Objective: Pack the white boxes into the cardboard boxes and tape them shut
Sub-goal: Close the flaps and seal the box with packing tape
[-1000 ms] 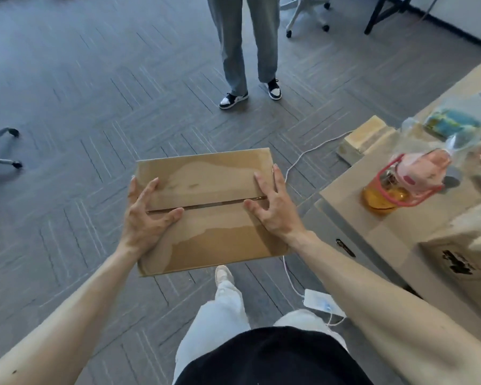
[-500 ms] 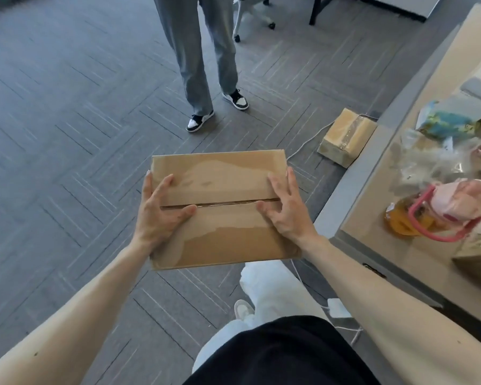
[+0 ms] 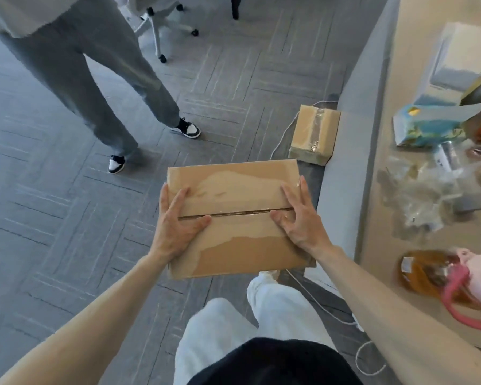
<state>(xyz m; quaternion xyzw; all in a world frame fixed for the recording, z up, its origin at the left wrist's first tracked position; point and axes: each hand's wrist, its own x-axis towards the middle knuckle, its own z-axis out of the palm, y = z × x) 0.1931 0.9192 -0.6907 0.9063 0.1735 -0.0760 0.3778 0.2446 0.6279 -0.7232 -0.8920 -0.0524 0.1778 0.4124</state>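
Cardboard box [image 3: 233, 245] rides mid-air at centre, its seam not yet taped; our left hand [image 3: 175, 226] and right hand [image 3: 297, 218] steady its ends, fingers spread straight over the flaps. We have swung toward the table [image 3: 417, 37] at 3 o'clock, likely for tape

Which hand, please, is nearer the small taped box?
Right. The right hand holds the big box on the side facing the small taped box; the left hand, the far side.
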